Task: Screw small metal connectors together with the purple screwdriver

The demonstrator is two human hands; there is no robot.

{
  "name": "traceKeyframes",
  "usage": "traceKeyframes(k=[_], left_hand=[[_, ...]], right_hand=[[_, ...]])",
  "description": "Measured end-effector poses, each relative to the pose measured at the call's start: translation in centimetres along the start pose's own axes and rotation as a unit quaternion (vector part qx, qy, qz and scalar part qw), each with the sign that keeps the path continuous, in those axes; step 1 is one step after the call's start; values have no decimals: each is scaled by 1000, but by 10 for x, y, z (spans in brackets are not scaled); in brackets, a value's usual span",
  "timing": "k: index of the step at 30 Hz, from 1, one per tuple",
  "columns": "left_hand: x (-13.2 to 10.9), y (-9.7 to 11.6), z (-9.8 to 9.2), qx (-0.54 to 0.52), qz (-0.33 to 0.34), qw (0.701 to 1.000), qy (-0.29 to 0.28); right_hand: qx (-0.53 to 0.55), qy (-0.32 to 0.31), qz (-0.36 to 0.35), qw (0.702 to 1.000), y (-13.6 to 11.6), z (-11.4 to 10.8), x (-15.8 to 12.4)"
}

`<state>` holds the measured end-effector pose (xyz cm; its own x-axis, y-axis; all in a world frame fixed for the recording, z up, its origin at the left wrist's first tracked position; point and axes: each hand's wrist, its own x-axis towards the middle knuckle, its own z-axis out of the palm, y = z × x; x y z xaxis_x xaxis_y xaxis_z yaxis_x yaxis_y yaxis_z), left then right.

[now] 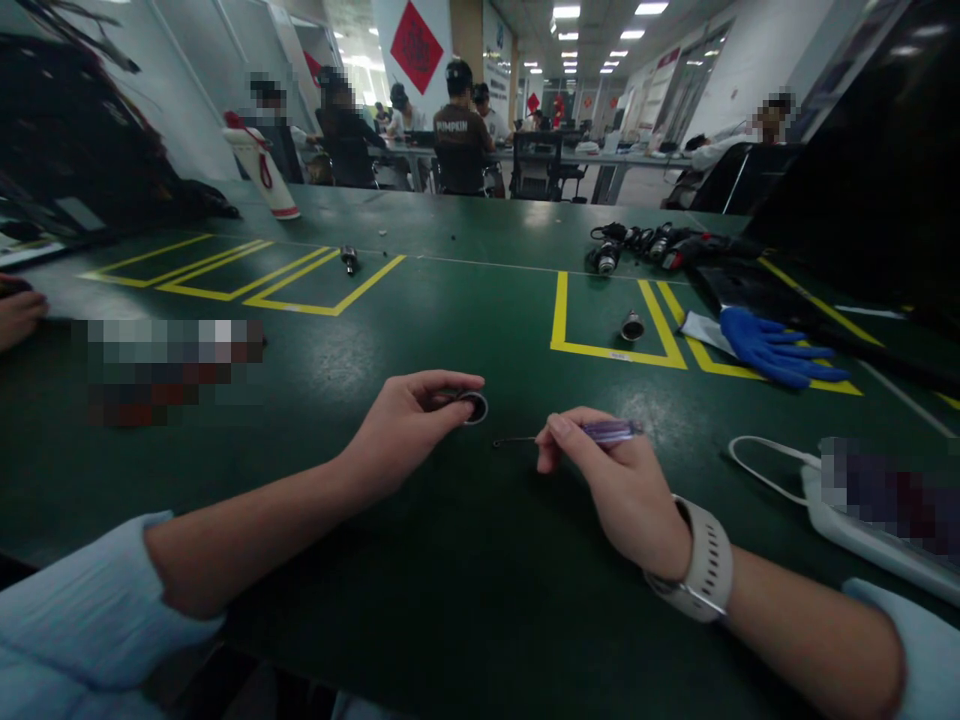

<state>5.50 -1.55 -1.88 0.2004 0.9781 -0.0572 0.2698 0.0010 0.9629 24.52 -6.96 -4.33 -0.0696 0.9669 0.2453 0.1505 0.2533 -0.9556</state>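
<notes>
My left hand pinches a small round metal ring-shaped part between thumb and fingers, its dark opening turned toward the right. The fingers cover much of its rim. Across from it, my right hand is closed around a thin screwdriver with a see-through purple handle. Its slim shaft points left, just below and right of the metal part, and does not touch it. What sits at the shaft's tip is too small to make out.
On the green table, yellow tape outlines hold a metal cup-like part and a small metal fitting. A blue glove, dark cabled gear, a white bottle and a white pouch lie around. Another person's hand rests at far left.
</notes>
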Motion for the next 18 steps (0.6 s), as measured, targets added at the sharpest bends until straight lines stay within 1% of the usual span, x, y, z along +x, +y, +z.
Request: traceKeyframes(k=[2,5,10,13,18], left_hand=[[1,-1,-1,-5,-9,1000,1],[2,-3,-1,-16,-19,1000,-6],[1,-3,1,-23,-39,999,-13],[1,-2,2,-25,-37,999,-18],[0,-1,2,-28,-46,998,-21]], right_hand=[[6,-14,28,1000,4,0,4],[-14,-20,34,999,5,2,6],[-50,-14,31,998,5,3,4],[-72,-20,30,997,4,4,3],[-136,-29,8,990,-5,2,3]])
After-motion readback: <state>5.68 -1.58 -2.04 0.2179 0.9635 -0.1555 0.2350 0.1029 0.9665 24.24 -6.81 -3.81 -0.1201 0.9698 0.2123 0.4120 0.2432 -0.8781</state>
